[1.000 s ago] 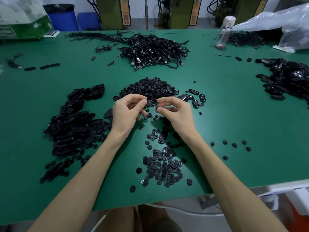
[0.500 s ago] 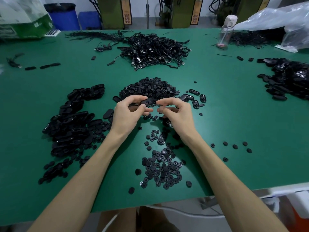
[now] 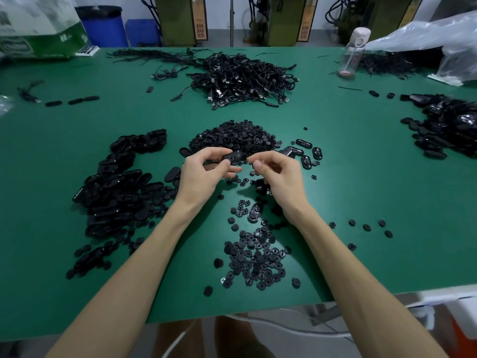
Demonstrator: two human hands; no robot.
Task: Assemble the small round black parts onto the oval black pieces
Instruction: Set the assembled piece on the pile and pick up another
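Landmark: central heap [image 3: 237, 135] of small round black parts, on the green table [image 3: 361, 177]; every place below is taken from it.
Left hand [image 3: 204, 174]: just in front of the central heap, thumb and forefinger closed round 1 held oval piece [image 3: 232, 156].
Right hand [image 3: 278, 171]: just in front and right of the central heap, fingers curled, thumb and forefinger tips drawn together beside the oval's right end; whether they hold a round part cannot be told.
Round parts: 2 heaps, the central heap and a second heap [image 3: 253, 262] well in front of it (flatter and more scattered); 6 loose round parts [image 3: 366, 227] in front and to the right.
Oval pieces: 1 left pile [image 3: 118, 187] to the left, 1 right pile [image 3: 449, 125] far right; 4 loose ovals [image 3: 306, 160] just right; 1 single oval [image 3: 254, 213] between the 2 round-part heaps; 3 in a far row [image 3: 76, 101] behind and far left.
Cables: 1 tangled cable heap [image 3: 242, 78] behind.
Bottle: 1 clear bottle [image 3: 352, 52] behind, to the right.
Writing: green carton [image 3: 44, 37] and orange machine labels [image 3: 200, 21], behind; print too blurred to read.
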